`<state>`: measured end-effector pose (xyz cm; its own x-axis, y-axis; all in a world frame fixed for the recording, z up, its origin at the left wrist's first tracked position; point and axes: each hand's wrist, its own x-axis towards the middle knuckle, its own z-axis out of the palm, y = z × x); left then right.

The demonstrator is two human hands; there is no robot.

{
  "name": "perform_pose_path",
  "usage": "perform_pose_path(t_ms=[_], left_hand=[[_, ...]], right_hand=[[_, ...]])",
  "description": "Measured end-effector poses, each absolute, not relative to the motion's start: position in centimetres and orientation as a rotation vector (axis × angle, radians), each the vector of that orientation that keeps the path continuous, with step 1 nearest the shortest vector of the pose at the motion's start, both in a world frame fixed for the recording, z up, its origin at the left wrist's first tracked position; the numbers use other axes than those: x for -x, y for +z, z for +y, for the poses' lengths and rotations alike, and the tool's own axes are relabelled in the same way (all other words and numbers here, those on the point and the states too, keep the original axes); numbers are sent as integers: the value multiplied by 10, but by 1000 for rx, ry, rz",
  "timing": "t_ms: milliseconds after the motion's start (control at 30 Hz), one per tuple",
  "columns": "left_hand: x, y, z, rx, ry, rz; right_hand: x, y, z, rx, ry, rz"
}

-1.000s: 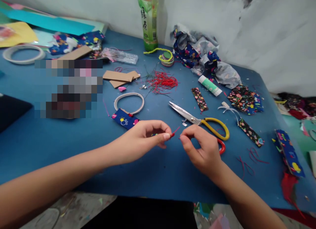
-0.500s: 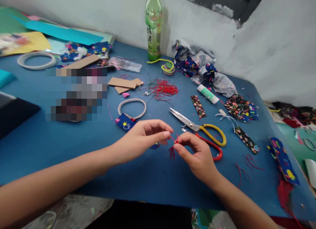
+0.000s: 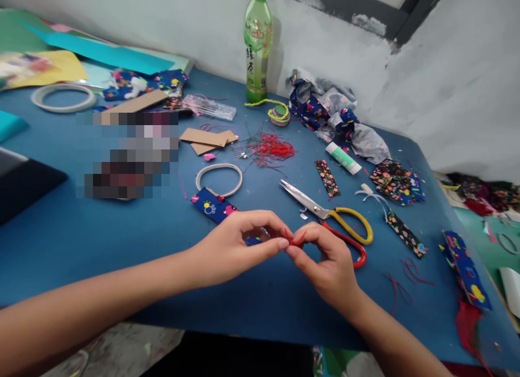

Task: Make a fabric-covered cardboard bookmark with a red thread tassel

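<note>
Over the near middle of the blue table [image 3: 81,231], my left hand [image 3: 239,247] and my right hand [image 3: 329,258] meet fingertip to fingertip. Both pinch a short bit of red thread [image 3: 296,239] between thumb and forefinger. Just behind my left hand lies a blue patterned fabric strip [image 3: 213,206] and a white ring [image 3: 219,179]. The scissors [image 3: 325,212] with yellow and red handles lie open right behind my right hand.
A green bottle [image 3: 257,41] stands at the back by the wall. A pile of red thread [image 3: 271,148], cardboard pieces [image 3: 207,137], a glue stick [image 3: 343,157], crumpled fabric [image 3: 325,106] and several patterned strips lie around. Coloured paper [image 3: 101,52] and a tape roll [image 3: 63,97] lie far left.
My two hands have closed the gap and now touch at the fingertips around the red thread. The view has tilted up a little, showing more of the wall.
</note>
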<state>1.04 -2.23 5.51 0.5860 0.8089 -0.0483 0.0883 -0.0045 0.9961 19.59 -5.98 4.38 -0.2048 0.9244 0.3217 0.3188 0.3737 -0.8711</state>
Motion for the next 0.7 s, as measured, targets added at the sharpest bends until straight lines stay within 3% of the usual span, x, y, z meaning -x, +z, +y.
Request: perform_pose_path(t_ms=[700], left_hand=[[-9,55,-25,-1750,783,764]], right_hand=[[-195,48,-64,1093,974,-1603]])
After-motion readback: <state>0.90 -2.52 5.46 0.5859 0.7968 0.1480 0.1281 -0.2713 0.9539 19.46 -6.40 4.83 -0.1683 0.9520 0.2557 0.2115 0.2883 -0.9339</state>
